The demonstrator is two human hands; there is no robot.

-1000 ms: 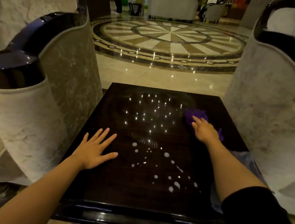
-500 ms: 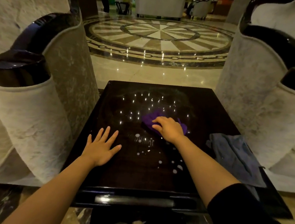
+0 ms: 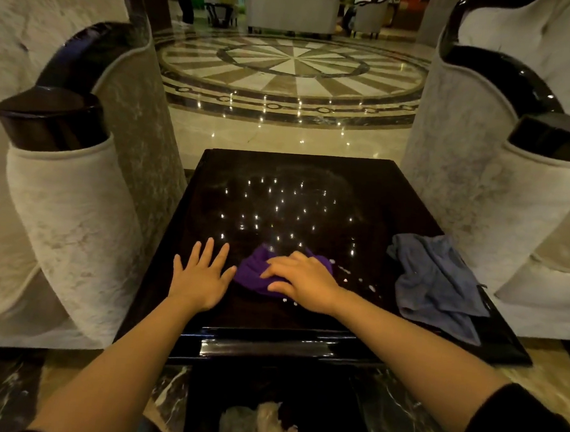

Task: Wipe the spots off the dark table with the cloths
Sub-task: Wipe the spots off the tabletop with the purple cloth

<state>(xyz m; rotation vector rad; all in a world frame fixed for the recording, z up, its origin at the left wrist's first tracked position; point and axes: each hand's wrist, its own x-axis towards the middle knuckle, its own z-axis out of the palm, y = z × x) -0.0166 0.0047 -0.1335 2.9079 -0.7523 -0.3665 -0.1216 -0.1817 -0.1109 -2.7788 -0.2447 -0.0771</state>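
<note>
Head-camera view showed the glossy dark square bench [image 3: 373, 202] between two pale velvet armchairs with black lacquered arms, one at nine o'clock [image 3: 73, 206] and one at three o'clock [image 3: 502, 205]. The left hand [image 3: 201, 282] lay flat with fingers spread, its grip released and holding nothing, probably to brace the body while the other arm worked. The right hand [image 3: 300, 280] pressed palm-down on the crumpled purple cloth [image 3: 253, 273], its grip bearing on the fabric with the fingertips curled over it, so that the cloth could be pushed across the surface. That cloth sat near the bench's six o'clock edge, just beside the left hand. A few small white spots [image 3: 348, 277] remained at its three o'clock side and by the wrist. A rumpled grey-blue cloth [image 3: 439, 279] lay unused at the three o'clock edge, likely kept for drying. Compared with half a second earlier, the right hand and purple cloth had come nearer the body and toward the left hand, covering ground where spots had shown, while the left hand had stayed planted.
</note>
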